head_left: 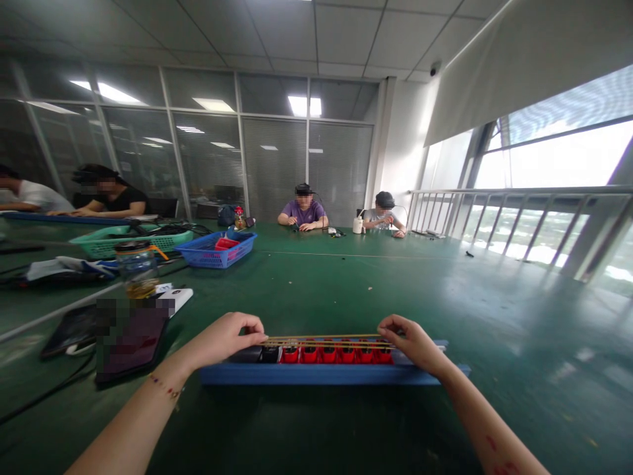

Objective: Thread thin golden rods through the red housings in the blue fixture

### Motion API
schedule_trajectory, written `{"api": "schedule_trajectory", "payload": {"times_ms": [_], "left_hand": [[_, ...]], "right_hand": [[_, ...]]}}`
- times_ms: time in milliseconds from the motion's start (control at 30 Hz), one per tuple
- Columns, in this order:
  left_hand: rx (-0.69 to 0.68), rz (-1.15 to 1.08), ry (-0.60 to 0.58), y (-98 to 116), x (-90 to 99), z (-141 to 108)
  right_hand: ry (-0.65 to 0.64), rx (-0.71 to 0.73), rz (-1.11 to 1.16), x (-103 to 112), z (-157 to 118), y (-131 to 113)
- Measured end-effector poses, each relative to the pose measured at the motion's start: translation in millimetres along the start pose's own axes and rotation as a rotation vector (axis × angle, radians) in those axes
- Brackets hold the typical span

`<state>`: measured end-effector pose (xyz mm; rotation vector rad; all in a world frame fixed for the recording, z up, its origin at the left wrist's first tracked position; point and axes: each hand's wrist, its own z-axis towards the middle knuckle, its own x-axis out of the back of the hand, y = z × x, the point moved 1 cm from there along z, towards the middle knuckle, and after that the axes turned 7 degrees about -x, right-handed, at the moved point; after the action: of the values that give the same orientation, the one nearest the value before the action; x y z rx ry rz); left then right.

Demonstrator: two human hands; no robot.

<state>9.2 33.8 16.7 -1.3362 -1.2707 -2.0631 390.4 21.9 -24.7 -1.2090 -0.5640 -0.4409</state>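
Observation:
A long blue tray (pixel 326 376) lies across the table in front of me, with a row of several red block-like parts (pixel 329 353) inside. Near its left end is a black part (pixel 270 354). Thin yellow strands (pixel 326 339) run straight across above the red parts, from one hand to the other; their exact kind I cannot make out. Thumb and fingertips of my left hand (pixel 237 335) pinch the strands' left end. On the other side, my right hand (pixel 408 338) closes its fingertips at the right end, partly hiding it and the tray's right end.
To the left are a dark tablet-like device (pixel 133 340), a white box-shaped item (pixel 180 300) and a lidded jar (pixel 138 270). Behind them stand a blue basket (pixel 217 254) and a green basket (pixel 93 247). Other people (pixel 304 211) sit at the far and left table sides.

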Motion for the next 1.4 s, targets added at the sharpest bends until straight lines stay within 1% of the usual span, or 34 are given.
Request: {"api": "schedule_trajectory", "payload": {"times_ms": [100, 200, 267, 367, 433, 533, 567, 600, 700, 800, 867, 900, 967, 1067, 1167, 1267, 1400], "left_hand": [[-0.051, 0.117, 0.084, 2.2, 2.0, 0.9], [-0.038, 0.203, 0.149, 0.3, 3.9, 6.8], [-0.041, 0.218, 0.153, -3.1, 4.9, 14.5], [-0.090, 0.251, 0.132, -11.1, 4.4, 30.4], [-0.097, 0.294, 0.112, -18.0, 1.5, 42.1], [-0.077, 0.325, 0.092, -28.4, -7.1, 57.6], [-0.071, 0.331, 0.091, -31.4, -10.6, 61.7], [-0.064, 0.336, 0.088, -34.2, -14.2, 65.2], [-0.042, 0.340, 0.072, -41.7, -23.5, 71.7], [-0.027, 0.325, 0.047, -48.5, -29.2, 73.2], [-0.018, 0.311, 0.030, -53.0, -31.5, 72.8], [-0.014, 0.306, 0.025, -55.2, -32.3, 72.4], [-0.007, 0.300, 0.020, -59.0, -33.8, 71.7], [-0.003, 0.298, 0.026, -62.9, -35.6, 71.6], [-0.011, 0.296, 0.028, -64.5, -37.0, 72.1], [-0.024, 0.291, 0.023, -65.0, -37.9, 72.2], [-0.033, 0.274, 0.015, -66.1, -38.7, 71.6]], "right_hand": [[0.029, 0.020, 0.006, 0.8, 2.2, -1.3], [0.033, 0.034, -0.023, 1.5, 8.8, -2.0], [0.041, 0.036, -0.047, 2.5, 16.9, -1.1], [0.037, 0.042, -0.070, 5.5, 33.2, 3.9], [-0.019, 0.046, -0.081, 7.3, 43.9, 10.4], [-0.158, 0.009, -0.070, 7.4, 54.6, 23.6], [-0.178, -0.007, -0.070, 6.9, 56.1, 27.8], [-0.172, -0.017, -0.078, 6.7, 56.3, 31.1], [-0.069, 0.028, -0.140, 9.7, 49.5, 31.1], [-0.015, 0.123, -0.177, 20.5, 34.0, 15.5], [0.019, 0.144, -0.180, 29.3, 22.7, 2.6], [0.000, 0.127, -0.182, 32.6, 17.6, -2.6], [-0.090, 0.072, -0.191, 35.7, 9.3, -8.3], [-0.216, 0.009, -0.226, 33.7, 2.8, -6.9], [-0.297, -0.003, -0.244, 29.9, 1.5, -3.1], [-0.330, 0.007, -0.232, 28.4, 1.2, -3.5], [-0.310, 0.012, -0.152, 29.6, 1.0, -6.1]]}}
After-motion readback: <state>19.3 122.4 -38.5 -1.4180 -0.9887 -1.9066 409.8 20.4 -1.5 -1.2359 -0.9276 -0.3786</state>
